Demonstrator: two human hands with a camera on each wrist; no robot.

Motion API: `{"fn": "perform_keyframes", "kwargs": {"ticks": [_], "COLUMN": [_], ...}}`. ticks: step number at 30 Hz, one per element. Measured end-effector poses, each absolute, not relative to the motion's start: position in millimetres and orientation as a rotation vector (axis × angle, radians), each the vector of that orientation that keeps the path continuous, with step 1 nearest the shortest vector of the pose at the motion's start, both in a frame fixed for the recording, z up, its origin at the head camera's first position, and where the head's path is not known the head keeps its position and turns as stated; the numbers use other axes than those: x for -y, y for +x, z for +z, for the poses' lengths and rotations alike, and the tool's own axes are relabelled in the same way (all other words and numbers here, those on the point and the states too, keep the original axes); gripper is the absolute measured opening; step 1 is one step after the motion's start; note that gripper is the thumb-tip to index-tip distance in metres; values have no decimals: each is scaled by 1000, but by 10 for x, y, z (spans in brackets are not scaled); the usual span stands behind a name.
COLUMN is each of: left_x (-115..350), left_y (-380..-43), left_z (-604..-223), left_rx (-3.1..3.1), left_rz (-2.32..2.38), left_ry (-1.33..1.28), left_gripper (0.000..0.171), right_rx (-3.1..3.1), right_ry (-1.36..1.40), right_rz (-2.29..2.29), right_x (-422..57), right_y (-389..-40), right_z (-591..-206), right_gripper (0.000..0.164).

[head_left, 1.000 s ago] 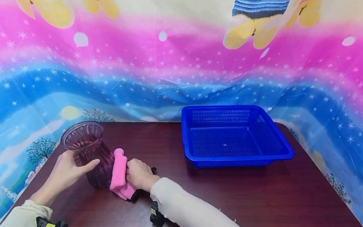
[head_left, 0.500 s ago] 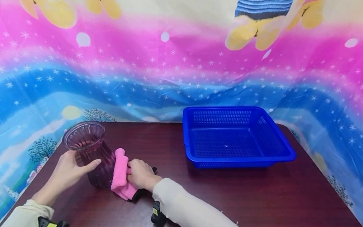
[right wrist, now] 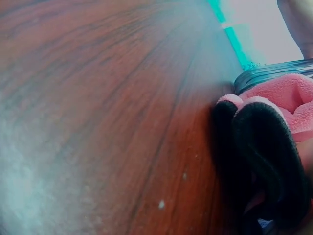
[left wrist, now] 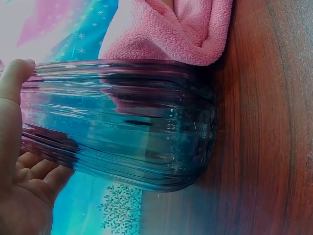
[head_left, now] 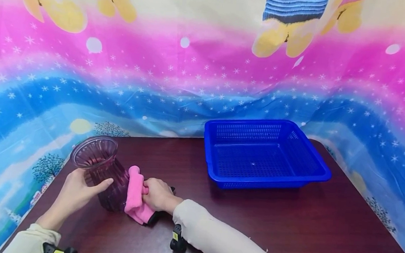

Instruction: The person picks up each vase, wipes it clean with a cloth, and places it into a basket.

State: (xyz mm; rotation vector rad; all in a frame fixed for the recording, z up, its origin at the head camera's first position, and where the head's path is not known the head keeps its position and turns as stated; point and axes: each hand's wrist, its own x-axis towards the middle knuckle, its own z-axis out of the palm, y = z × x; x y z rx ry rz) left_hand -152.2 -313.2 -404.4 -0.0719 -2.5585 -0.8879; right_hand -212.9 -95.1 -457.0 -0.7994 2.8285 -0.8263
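Observation:
A purple-tinted ribbed glass vase with a flared rim stands at the left of the table. My left hand grips its narrow neck, thumb on the near side and fingers round the far side. Against the vase's right flank lies a pink cloth with a black underside, bunched in the grip of my right hand. The left wrist view has the fluffy cloth right along the side of the glass vase. Folds of the cloth's black side fill the right of the right wrist view, hiding most of that hand.
A blue perforated plastic basket sits at the back right of the dark wood table. Behind the table hangs a printed curtain in pink and blue. Black wrist cameras show at both sleeves.
The head view has drifted a little, shifting everything slightly to the right in it. Both hands, the vase and the cloth keep the same places relative to each other.

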Motion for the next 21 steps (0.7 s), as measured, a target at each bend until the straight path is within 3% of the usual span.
{"fn": "perform_keyframes", "kwargs": {"ticks": [21], "left_x": [3129], "left_y": [-1523], "left_z": [-4049], "left_rx": [2529], "left_rz": [-897], "left_ry": [-102], "left_gripper": [50], "right_rx": [-2816], "right_ry": [-923], "right_rz": [-1035], "right_x": [966], "right_y": [-2141], "right_z": [-4502], "right_gripper": [38]}}
